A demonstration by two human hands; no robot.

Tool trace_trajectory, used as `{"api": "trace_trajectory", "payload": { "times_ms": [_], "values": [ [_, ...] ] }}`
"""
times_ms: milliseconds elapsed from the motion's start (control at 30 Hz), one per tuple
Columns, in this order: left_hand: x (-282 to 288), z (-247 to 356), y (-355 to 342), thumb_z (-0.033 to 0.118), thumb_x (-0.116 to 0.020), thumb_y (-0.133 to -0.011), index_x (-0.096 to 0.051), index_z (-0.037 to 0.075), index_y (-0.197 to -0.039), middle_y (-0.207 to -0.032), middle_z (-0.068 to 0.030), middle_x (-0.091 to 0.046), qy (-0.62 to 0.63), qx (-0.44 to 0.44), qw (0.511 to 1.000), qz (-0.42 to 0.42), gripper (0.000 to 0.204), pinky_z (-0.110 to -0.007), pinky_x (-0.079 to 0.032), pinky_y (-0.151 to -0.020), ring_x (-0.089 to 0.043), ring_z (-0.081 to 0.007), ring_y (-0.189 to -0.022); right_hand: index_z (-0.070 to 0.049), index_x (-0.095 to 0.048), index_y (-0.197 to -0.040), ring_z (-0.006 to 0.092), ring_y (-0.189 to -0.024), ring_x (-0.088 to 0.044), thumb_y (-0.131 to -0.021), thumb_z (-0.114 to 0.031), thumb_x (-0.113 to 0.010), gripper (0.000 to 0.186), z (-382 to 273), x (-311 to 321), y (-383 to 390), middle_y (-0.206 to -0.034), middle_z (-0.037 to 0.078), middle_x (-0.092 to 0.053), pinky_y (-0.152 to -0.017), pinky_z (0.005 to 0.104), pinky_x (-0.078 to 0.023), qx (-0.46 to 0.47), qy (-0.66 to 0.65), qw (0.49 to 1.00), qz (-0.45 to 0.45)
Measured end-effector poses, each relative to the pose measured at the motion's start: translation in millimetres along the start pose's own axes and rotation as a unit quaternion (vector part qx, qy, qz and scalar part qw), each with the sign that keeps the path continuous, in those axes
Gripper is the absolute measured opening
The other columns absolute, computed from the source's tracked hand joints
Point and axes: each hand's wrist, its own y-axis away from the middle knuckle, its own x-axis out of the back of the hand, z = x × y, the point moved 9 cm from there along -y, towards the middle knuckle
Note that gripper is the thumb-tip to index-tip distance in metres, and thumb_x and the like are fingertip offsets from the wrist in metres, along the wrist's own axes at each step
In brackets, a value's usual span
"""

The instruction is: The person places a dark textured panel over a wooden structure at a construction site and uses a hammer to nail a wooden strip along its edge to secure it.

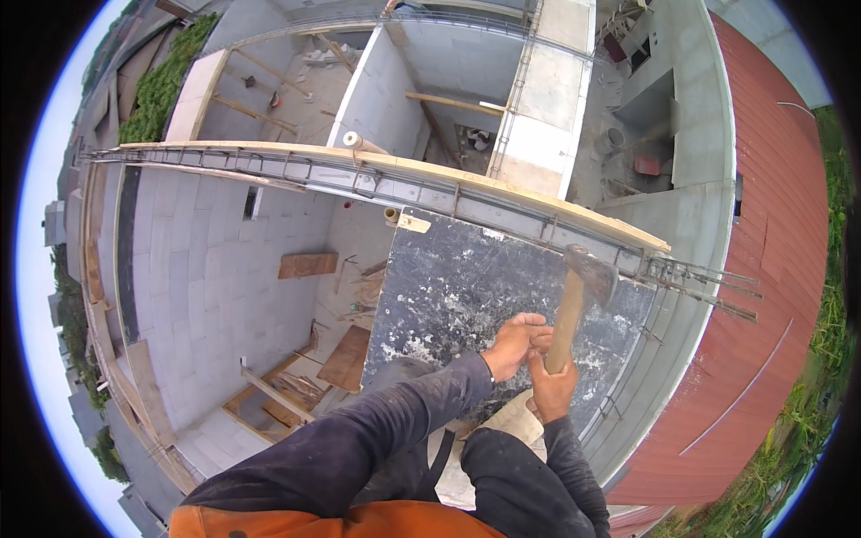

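My right hand (554,387) is wrapped round the wooden handle of a hatchet (565,323). The hatchet stands with its broad dark metal head (594,274) pointing away from me, slightly blurred, over the far right part of a scuffed black panel (448,282). Just left of the handle is my left hand (517,345). Its fingers are drawn together and point toward the handle; what they hold, if anything, is too small or hidden to make out. Under both hands lies the black panel, spotted with white residue. A pale cloth-like piece (516,423) shows between my legs.
Beyond the panel runs a wooden-edged beam trough (386,170) with a steel rebar cage; bar ends (717,287) jut out at right. Left of the panel is a deep drop into a block-walled room (233,278) with loose boards (345,359). A red metal roof (753,359) slopes at right.
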Motion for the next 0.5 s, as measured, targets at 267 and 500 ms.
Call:
{"api": "trace_trajectory", "payload": {
  "times_ms": [267, 500],
  "values": [
    [-27.5, -39.1, -9.8, -0.002, -0.044, -0.105, -0.048, 0.0, -0.136, -0.126, -0.0191, -0.065, -0.015, 0.033, 0.998, -0.055, 0.031, -0.035, -0.058, -0.088, -0.069, -0.024, -0.106, -0.002, -0.072, -0.108, 0.0208, -0.083, -0.074, -0.091, -0.012, -0.073, 0.02, 20.6, 36.9, 8.7, -0.093, 0.013, -0.078, -0.077, 0.0365, -0.056, -0.026, 0.051, 0.997, 0.051],
    [-49.9, -69.1, -3.2, -0.003, -0.044, -0.105, -0.043, 0.0, -0.143, -0.141, -0.024, -0.059, -0.037, 0.077, 0.993, -0.077, 0.038, -0.032, -0.059, -0.089, -0.067, -0.0277, -0.123, -0.002, -0.072, -0.098, 0.0134, -0.08, -0.07, -0.092, -0.006, -0.075, 0.008, 63.7, 68.2, 25.8, -0.091, 0.005, -0.075, -0.074, 0.0317, -0.055, -0.09, -0.067, 0.99, 0.084]
  ]
}}
